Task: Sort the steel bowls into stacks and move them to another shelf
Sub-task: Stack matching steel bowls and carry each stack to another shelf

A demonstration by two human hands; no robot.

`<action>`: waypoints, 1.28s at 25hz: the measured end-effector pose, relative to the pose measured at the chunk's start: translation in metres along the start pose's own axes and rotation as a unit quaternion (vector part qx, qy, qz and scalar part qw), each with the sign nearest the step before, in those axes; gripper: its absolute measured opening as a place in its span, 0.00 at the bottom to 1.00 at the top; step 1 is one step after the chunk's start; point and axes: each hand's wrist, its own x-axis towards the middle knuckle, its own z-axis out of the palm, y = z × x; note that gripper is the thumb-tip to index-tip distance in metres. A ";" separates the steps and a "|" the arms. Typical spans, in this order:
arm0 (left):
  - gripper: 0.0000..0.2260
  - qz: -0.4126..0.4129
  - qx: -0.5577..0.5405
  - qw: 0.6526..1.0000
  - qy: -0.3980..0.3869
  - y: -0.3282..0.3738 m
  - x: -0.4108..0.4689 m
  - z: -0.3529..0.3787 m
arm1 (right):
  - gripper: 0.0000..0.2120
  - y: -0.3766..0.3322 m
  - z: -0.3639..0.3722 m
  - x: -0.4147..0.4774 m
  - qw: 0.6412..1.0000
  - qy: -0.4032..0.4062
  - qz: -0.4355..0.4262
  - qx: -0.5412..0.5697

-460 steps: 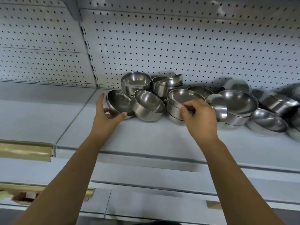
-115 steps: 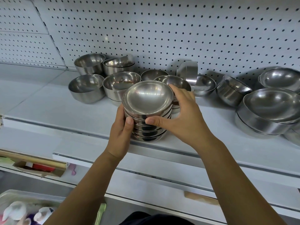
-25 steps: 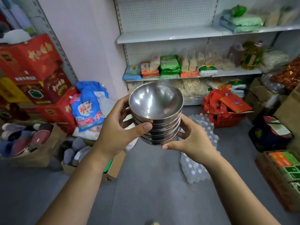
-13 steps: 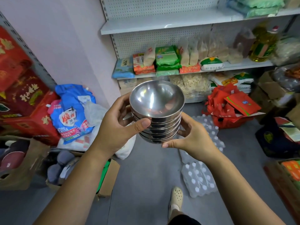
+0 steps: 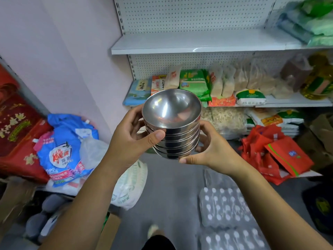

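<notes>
Item: stack of steel bowls (image 5: 172, 123), upright, held below the bare white shelf (image 5: 180, 42). Our left hand (image 5: 129, 139) grips its side and our right hand (image 5: 210, 150) cups its base. The shelf lies above and beyond both.

Both hands, left hand (image 5: 129, 139) and right hand (image 5: 214, 150), hold stacked steel bowls (image 5: 172, 123) before shelves (image 5: 189, 45).

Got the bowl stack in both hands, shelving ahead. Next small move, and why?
Probably carry the bowl stack forward and up toward the upper shelf: its left part looks bare, while the lower shelf is packed with bags. The left hand and right hand both grip the stack.
</notes>
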 end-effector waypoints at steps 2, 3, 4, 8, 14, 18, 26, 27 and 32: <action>0.33 -0.001 0.004 1.000 0.000 -0.017 0.041 -0.009 | 0.44 0.005 -0.010 0.043 1.000 -0.003 0.003 -0.008; 0.33 0.000 0.007 1.000 0.000 -0.026 0.065 -0.016 | 0.44 0.008 -0.015 0.069 1.000 -0.001 0.006 -0.009; 0.34 0.001 0.011 1.000 -0.001 -0.034 0.089 -0.023 | 0.44 0.010 -0.018 0.092 1.000 0.000 0.008 -0.010; 0.35 0.014 0.026 1.000 -0.008 -0.058 0.194 -0.068 | 0.46 0.011 -0.021 0.206 1.000 0.015 -0.008 -0.011; 0.33 0.024 0.048 0.998 -0.028 -0.068 0.357 -0.147 | 0.48 -0.001 -0.008 0.386 0.998 0.047 -0.029 0.008; 0.32 0.016 0.060 0.998 -0.022 -0.083 0.436 -0.184 | 0.49 0.000 -0.006 0.475 0.999 0.042 -0.026 0.019; 0.34 -0.007 0.089 0.996 0.025 -0.119 0.553 -0.233 | 0.47 0.006 -0.018 0.635 0.999 -0.023 -0.032 -0.027; 0.34 -0.008 0.094 0.995 0.039 -0.122 0.567 -0.236 | 0.47 0.007 -0.022 0.657 0.998 -0.036 -0.036 -0.033; 0.40 -0.023 0.122 0.987 0.097 -0.137 0.650 -0.254 | 0.46 0.001 -0.045 0.779 0.990 -0.115 -0.059 -0.054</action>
